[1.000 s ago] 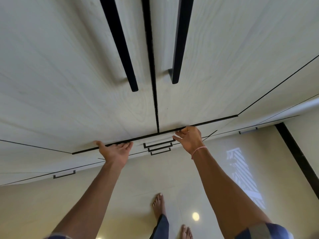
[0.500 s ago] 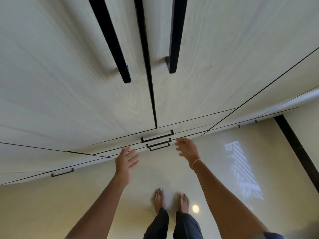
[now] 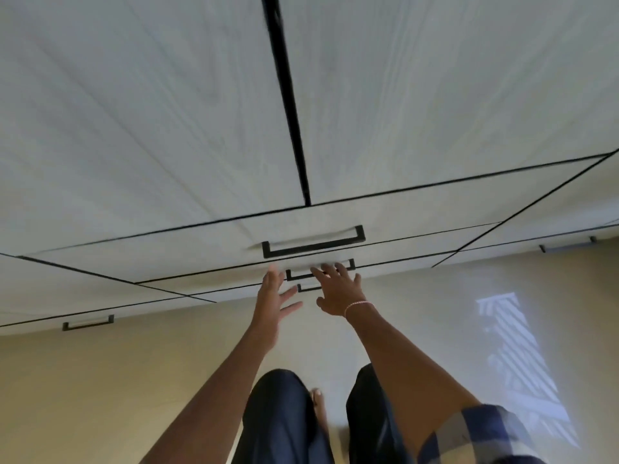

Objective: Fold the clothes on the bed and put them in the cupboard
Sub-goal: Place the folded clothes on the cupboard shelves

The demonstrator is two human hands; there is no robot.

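The pale wood cupboard (image 3: 167, 135) fills the upper view, its two tall doors closed with a dark gap between them. Below the doors sit stacked drawers, the top drawer (image 3: 207, 252) carrying a black handle (image 3: 313, 246). My left hand (image 3: 273, 301) is open, fingers spread, just below that handle. My right hand (image 3: 338, 291), with a pink bracelet on the wrist, is open over the second drawer's handle (image 3: 291, 275). Neither hand holds anything. No clothes or bed are in view.
A glossy beige floor (image 3: 100, 380) lies below, with a patch of striped window light (image 3: 516, 356) at the right. My legs in dark trousers (image 3: 284, 420) stand close to the drawers. Smaller black handles sit at the left (image 3: 87, 323) and far right (image 3: 566, 244).
The drawer my hands held open a second ago is now closed flush. Both hands came off it, dropped lower and drew closer together. My view tilted down toward the drawers.
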